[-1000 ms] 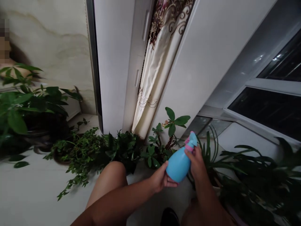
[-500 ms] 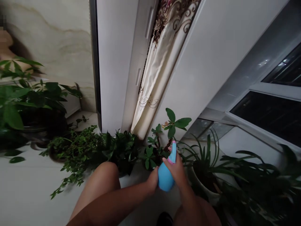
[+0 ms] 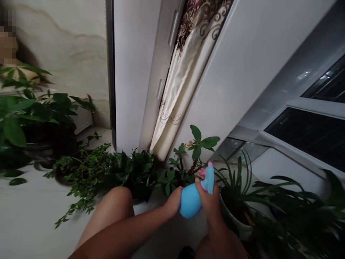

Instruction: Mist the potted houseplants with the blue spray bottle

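A blue spray bottle [image 3: 190, 201] with a pink nozzle tip and pink trigger is held between my hands, low in the middle of the view. My right hand [image 3: 209, 199] is wrapped round its neck, just below the spray head. Against the left side of the round body rests my left hand [image 3: 174, 202], its fingers curled and partly hidden behind the bottle. The bottle leans to the right, spray head uppermost. Just beyond it grows a thorny-stemmed plant [image 3: 196, 152] with broad green leaves and small pinkish flowers.
Bushy potted plants [image 3: 136, 171] line the wall at left. A white pot [image 3: 244, 226] with long narrow leaves stands close on the right, near more dark foliage [image 3: 304, 219]. Behind hangs a cream curtain [image 3: 180, 90]. Another person [image 3: 25, 73] is partly visible at far left.
The spray bottle has tipped further to the right, its head swinging right with my right hand. The pink trigger shows more clearly. My left hand stays against the body.
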`<state>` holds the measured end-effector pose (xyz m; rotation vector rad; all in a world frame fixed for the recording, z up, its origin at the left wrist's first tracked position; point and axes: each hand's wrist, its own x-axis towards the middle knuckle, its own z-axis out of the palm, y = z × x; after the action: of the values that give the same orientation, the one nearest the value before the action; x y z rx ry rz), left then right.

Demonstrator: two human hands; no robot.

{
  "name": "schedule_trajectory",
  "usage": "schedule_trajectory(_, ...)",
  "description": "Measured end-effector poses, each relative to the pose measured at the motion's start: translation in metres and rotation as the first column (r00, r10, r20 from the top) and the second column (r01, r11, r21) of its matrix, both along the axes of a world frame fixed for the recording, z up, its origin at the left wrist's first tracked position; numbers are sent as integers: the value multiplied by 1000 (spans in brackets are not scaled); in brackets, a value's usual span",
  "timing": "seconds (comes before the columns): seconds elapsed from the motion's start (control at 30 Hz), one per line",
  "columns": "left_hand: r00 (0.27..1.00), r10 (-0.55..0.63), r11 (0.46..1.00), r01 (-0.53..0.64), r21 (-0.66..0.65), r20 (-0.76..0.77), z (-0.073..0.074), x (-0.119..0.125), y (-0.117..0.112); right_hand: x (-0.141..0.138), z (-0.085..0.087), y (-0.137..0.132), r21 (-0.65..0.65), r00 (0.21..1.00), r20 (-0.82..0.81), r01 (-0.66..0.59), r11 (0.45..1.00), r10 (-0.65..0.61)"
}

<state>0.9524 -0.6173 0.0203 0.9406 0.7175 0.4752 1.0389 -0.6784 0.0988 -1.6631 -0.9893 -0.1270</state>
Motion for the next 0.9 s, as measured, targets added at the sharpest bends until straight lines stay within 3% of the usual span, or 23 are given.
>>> schedule_trajectory(0.07,999,19,989,-12,149,-45,3,1,2,0,5,0,11,999,-25,45,999,-45)
schedule_trajectory(0.13,997,23,978,-8,209,-69,2,1,2,0,8,0,10,997,-44,58,998,-58)
schedule_trajectory(0.3,1000,16,985,-13,174,-20,1,1,-4,2,11,-3,-15,998,-50,-23,1000,22)
schedule_trajectory(0.5,997,71,975,-71,212,7,-1,-2,-5,3,6,-3,4,996,-84,30,1000,-29)
schedule_trajectory(0.57,998,49,975,-41,219,-29,-4,-1,-3,6,2,-2,-9,994,-112,-11,1000,10)
schedule_trajectory(0.73,992,-29,999,31,16,-120,-13,-2,-9,19,-18,-13,-41,939,-226,-276,960,261)
schedule_trajectory(0.8,986,-108,988,92,-123,-125,-23,-9,-21,22,-33,-22,-79,922,-280,-299,951,267)
schedule_trajectory(0.9,955,-294,874,283,-396,34,-50,-23,-41,17,-64,-34,-171,930,-334,-220,960,154)
